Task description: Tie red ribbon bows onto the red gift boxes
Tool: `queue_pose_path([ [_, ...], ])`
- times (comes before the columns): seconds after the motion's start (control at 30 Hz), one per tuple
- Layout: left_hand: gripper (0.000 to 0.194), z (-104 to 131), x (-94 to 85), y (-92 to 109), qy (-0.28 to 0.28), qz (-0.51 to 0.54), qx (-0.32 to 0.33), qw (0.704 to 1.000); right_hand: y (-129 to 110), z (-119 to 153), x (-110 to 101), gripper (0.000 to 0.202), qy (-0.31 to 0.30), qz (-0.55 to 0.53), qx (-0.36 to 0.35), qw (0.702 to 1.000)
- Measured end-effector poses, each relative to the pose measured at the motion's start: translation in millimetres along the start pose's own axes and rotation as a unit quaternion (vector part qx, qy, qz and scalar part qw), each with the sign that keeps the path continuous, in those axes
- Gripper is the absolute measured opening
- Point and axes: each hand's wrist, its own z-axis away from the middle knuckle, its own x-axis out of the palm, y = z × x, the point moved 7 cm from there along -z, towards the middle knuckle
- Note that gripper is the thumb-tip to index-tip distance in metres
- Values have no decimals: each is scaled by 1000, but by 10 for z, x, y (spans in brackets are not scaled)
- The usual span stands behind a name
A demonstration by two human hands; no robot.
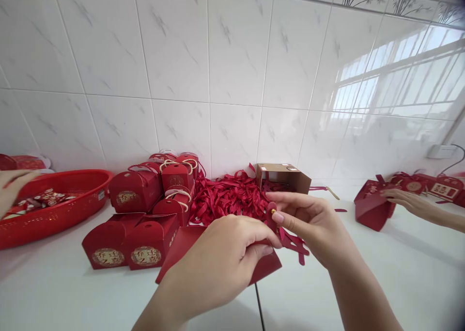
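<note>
A red strap with a small gold stud [271, 214] is held upright between my two hands. My right hand [310, 224] pinches its top end, thumb beside the stud. My left hand [232, 253] is closed, with thumb and forefinger together at the strap's lower part, partly hidden by the fingers. Under my left hand sits a red gift box [267, 268], most of it covered. More red straps [296, 247] lie on the table behind my right hand.
Finished red boxes [136, 200] are stacked to the left, near a red plastic basket [83, 205]. A pile of red ribbons [228, 197] and an open cardboard box [283, 168] stand by the tiled wall. Other people's hands [417, 207] work at both sides, one at a red box [370, 207].
</note>
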Motion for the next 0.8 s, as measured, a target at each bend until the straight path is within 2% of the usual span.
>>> queue_pose_path([
  [0.1, 35, -7, 3, -5, 6, -7, -8, 1000, -15, 11, 31, 12, -17, -8, -2, 1000],
  [0.2, 33, -16, 3, -1, 10, 1, -16, 1000, -28, 25, 37, 10, -12, -12, -16, 1000],
  [0.27, 31, -18, -22, -10, 17, 18, -25, 999, -31, 25, -21, 9, 20, -6, -30, 999],
  [0.33, 27, -15, -87, -41, 36, 44, -39, 998, -61, 30, -159, 9, 82, -7, -63, 995],
  [0.43, 16, 4, -275, -153, 108, 84, -75, 988, -179, 99, -438, 11, 179, -26, -145, 973],
  [0.53, 20, 41, -486, -281, 226, 111, -110, 961, -334, 244, -631, 15, 224, -43, -214, 950],
  [0.6, 25, 61, -566, -310, 298, 130, -107, 940, -421, 323, -604, 17, 196, -39, -232, 952],
  [0.67, 22, 70, -582, -293, 349, 143, -91, 922, -458, 350, -419, 18, 114, -17, -224, 968],
  [0.73, 16, 70, -552, -240, 370, 132, -76, 916, -447, 351, -178, 22, 39, 23, -216, 975],
  [0.8, 12, 69, -507, -163, 372, 99, -58, 921, -430, 329, -36, 24, 49, 88, -233, 967],
])
